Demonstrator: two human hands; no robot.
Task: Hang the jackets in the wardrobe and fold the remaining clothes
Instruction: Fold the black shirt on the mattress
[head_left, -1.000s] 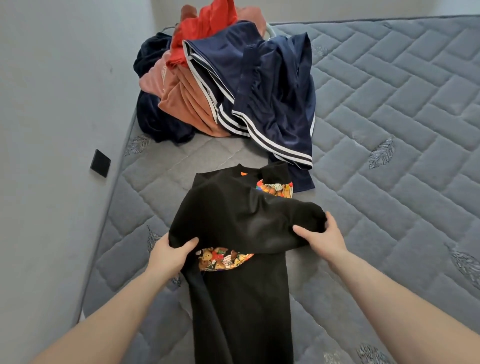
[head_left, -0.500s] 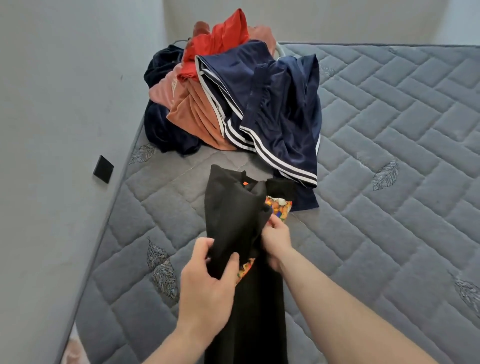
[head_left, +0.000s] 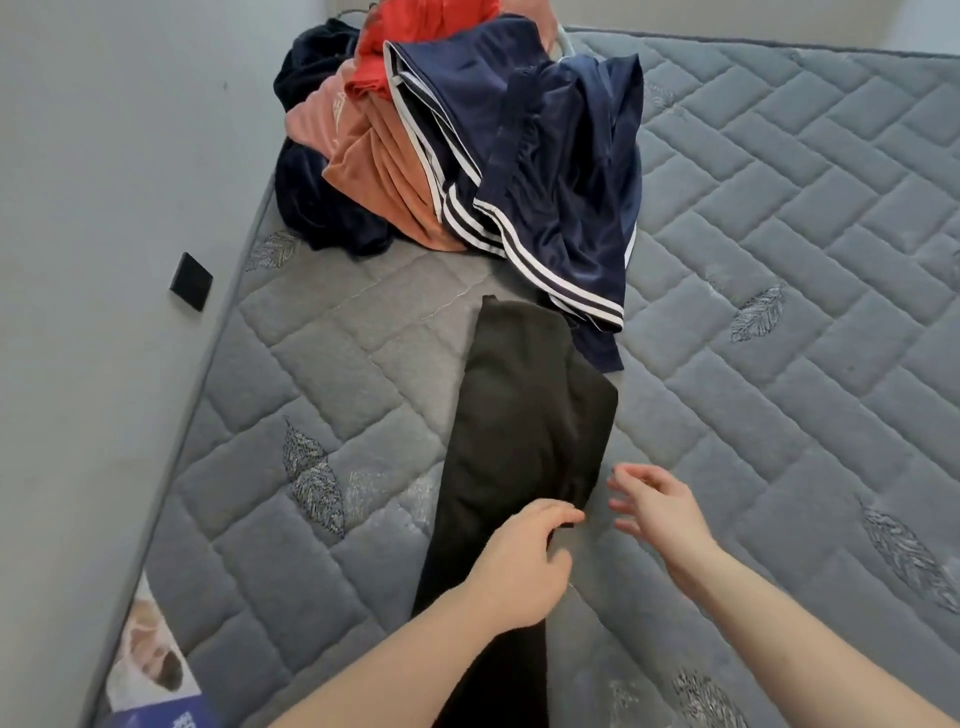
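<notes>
We are pinching the lower right corner of the black garment (head_left: 524, 441) with the left hand (head_left: 519, 564), thumb and fingers closing on the cloth where the folded flap ends; the right hand (head_left: 660, 506) is hanging just beside that same edge with its fingers spread, grasping nothing and not touching the fabric. We are judging that the left grip is pinning the flap so the long narrow fold does not spring apart, while the right hand is standing free for the next crease.

Reading from left to right: a small black square (head_left: 191, 281) is sitting on the grey wall, and a printed label (head_left: 156, 670) is showing at the near corner of the mattress (head_left: 779, 364). The black garment is lying flat on the mattress, folded lengthwise into a strip running from the bottom edge of the view up toward the pile of clothes (head_left: 457, 145). Its far end is reaching the hem of the navy striped garment (head_left: 545, 171), which is draping down the front of that pile; whether the two are touching we cannot tell.

The pile is holding a dark velvety piece at the left, salmon and red pieces in the middle, and the navy one on top and to the right. A thin pale curved rim (head_left: 566, 44) is peeking out behind it, possibly a basket; we cannot confirm this. No wardrobe is appearing in view. We are judging the folding as under way, with the pile unsorted.
</notes>
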